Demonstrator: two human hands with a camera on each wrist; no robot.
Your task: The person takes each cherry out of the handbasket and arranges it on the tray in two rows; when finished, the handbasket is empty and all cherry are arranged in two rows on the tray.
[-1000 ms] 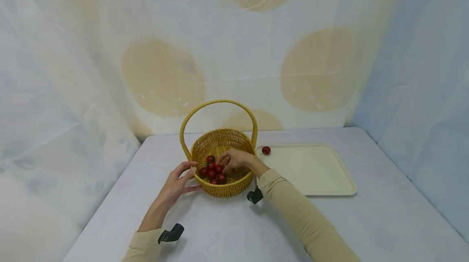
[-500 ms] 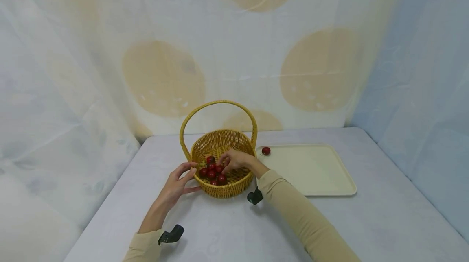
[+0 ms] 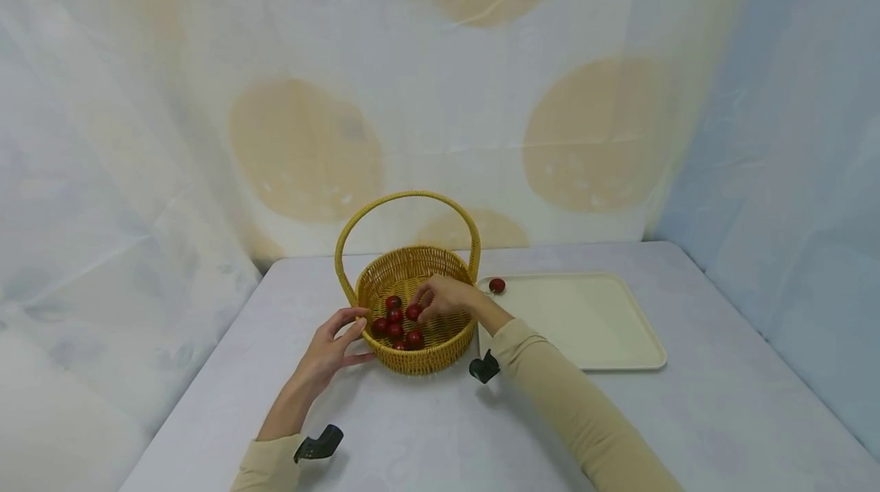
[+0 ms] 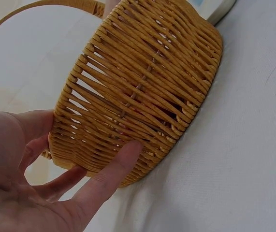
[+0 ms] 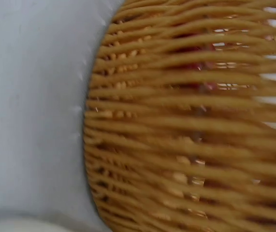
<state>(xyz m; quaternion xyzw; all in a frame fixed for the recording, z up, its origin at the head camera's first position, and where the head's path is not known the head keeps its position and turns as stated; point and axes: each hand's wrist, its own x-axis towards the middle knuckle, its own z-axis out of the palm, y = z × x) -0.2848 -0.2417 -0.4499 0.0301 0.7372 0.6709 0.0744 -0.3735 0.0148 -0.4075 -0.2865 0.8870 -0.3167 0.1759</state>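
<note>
My left hand point(image 3: 328, 348) grips the left side of the yellow wicker basket point(image 3: 419, 360), fingertips at its rim and outer wall. The left wrist view shows that hand point(image 4: 46, 174) against the woven side point(image 4: 142, 87). Inside the basket, my right hand point(image 3: 448, 299) pinches a small round red fruit point(image 3: 414, 312) at its fingertips. Several like it, including one dark red fruit point(image 3: 395, 331), lie in the basket's left part. In the right wrist view the basket's wall point(image 5: 186, 106) hides the right hand.
A cream rectangular tray point(image 3: 584, 324) lies directly right of the basket, with one red fruit point(image 3: 497, 286) at its far left corner. The basket's tall handle point(image 3: 419, 195) arches above it. A patterned curtain point(image 3: 447, 95) hangs behind the table point(image 3: 412, 438).
The red fruit at my right fingertips has separated slightly from the others, moving up and right with the hand. My left hand keeps its place on the basket.
</note>
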